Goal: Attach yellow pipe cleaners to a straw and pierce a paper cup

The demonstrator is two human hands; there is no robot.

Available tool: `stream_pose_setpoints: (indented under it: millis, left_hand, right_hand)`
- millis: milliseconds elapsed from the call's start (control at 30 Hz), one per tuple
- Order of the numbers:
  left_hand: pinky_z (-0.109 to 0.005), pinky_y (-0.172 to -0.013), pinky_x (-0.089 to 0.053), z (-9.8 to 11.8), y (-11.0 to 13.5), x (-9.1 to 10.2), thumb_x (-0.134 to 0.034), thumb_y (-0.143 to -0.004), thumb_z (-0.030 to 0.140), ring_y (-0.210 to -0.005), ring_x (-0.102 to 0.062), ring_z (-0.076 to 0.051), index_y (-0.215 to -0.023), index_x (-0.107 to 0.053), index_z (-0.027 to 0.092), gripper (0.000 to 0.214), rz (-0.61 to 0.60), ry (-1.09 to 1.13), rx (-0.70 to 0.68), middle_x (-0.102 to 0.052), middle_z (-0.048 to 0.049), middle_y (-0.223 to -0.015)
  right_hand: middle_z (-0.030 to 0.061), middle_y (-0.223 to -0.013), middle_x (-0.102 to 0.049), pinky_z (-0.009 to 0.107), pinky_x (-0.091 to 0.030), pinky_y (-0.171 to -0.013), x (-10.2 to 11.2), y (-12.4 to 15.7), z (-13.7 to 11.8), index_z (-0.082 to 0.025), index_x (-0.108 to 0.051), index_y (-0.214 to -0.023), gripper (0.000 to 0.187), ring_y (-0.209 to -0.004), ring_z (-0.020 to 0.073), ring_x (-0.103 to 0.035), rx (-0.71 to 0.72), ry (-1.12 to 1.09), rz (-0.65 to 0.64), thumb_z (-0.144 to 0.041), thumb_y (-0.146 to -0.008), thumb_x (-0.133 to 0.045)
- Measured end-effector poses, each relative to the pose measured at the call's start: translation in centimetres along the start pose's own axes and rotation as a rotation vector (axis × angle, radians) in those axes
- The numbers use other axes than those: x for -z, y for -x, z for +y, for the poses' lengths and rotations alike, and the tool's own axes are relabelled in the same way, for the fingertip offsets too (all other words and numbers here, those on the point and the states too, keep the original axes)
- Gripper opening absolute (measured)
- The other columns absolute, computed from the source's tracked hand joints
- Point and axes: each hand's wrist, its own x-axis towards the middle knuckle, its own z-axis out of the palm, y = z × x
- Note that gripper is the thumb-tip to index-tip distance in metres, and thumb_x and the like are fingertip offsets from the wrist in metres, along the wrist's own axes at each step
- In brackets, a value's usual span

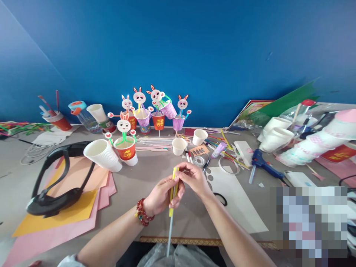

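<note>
My left hand point(158, 195) is closed around a thin pale stick point(170, 233) that looks like a straw, with yellow strips point(171, 212) along its upper part. The stick points down toward my lap. From the other side, my right hand point(194, 178) pinches the yellow strips near their top end. Fingers hide part of the strips, so how they are joined to the stick cannot be seen. Beyond my hands stand paper cups with rabbit-faced figures, the nearest a red cup point(125, 152) with green arms.
Left are stacked white cups point(102, 155) and a black headset point(59, 207) on coloured paper point(83, 207). Behind my hands lie several straws point(151, 142), a tape roll point(198, 160) and markers. Right are white paper point(236, 200), a blue glue gun point(265, 165) and decorated cups point(319, 139).
</note>
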Motion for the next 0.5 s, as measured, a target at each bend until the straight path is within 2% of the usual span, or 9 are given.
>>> stream_pose_setpoints:
  millis: [100, 400, 500]
  left_hand:
    - [-0.017, -0.032, -0.032, 0.01, -0.02, -0.01, -0.052, -0.094, 0.039, -0.031, -0.037, -0.004, -0.074, -0.054, 0.013, 0.033, 0.009, 0.004, -0.002, -0.057, -0.0004, -0.061]
    - [-0.015, -0.033, -0.03, -0.1, 0.08, 0.34, -0.053, -0.094, 0.037, -0.035, -0.037, -0.003, -0.074, -0.057, 0.011, 0.033, -0.024, 0.059, 0.013, -0.055, -0.0002, -0.063]
    - [-0.015, -0.033, -0.029, -0.05, 0.08, 0.38, -0.054, -0.094, 0.037, -0.036, -0.036, -0.003, -0.075, -0.056, 0.011, 0.032, -0.032, 0.073, 0.009, -0.055, 0.0001, -0.064]
  right_hand:
    - [0.0022, -0.079, -0.07, 0.026, -0.054, -0.066, 0.02, 0.02, 0.08, -0.02, -0.071, -0.1, 0.026, -0.072, 0.0146, -0.066, 0.007, 0.011, -0.012, -0.04, -0.083, -0.071]
    - [0.0025, -0.079, -0.07, 0.027, -0.053, -0.066, 0.24, -0.05, 0.3, -0.02, -0.073, -0.099, 0.024, -0.07, 0.0145, -0.065, 0.044, 0.051, -0.024, -0.038, -0.084, -0.071]
    - [0.0025, -0.08, -0.07, 0.027, -0.054, -0.067, 0.17, -0.03, 0.2, -0.021, -0.072, -0.106, 0.026, -0.072, 0.0148, -0.066, 0.053, 0.058, -0.018, -0.037, -0.085, -0.07]
